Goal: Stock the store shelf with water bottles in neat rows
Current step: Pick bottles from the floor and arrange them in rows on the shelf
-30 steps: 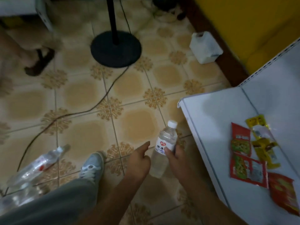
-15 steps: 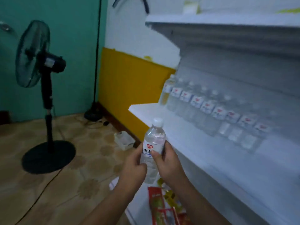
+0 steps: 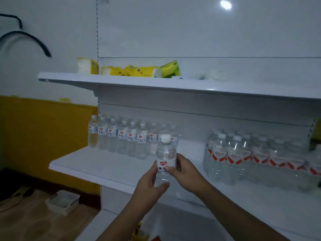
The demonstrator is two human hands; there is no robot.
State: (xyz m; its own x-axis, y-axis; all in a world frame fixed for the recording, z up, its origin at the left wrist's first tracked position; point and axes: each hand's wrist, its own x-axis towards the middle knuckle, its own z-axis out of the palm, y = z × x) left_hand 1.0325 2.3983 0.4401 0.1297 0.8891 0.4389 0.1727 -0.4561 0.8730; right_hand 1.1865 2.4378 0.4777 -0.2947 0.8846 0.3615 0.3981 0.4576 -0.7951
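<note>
Task partly done: row of bottles (image 3: 132, 138) already lined at back of shelf (image 3: 104, 168), at 10 o'clock from held bottle (image 3: 165, 158). Left hand (image 3: 147, 186) and right hand (image 3: 186, 173) both grasping it upright, in front of shelf, not yet placed. Clear ribbed plastic, white cap, paper label. Shrink-wrapped pack (image 3: 260, 159) at 3 o'clock.

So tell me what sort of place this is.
Most likely a small shop. White retail shelving holds a row of small water bottles, shrink-wrapped bottle packs stand beside them, and yellow packets sit on the shelf above.
</note>
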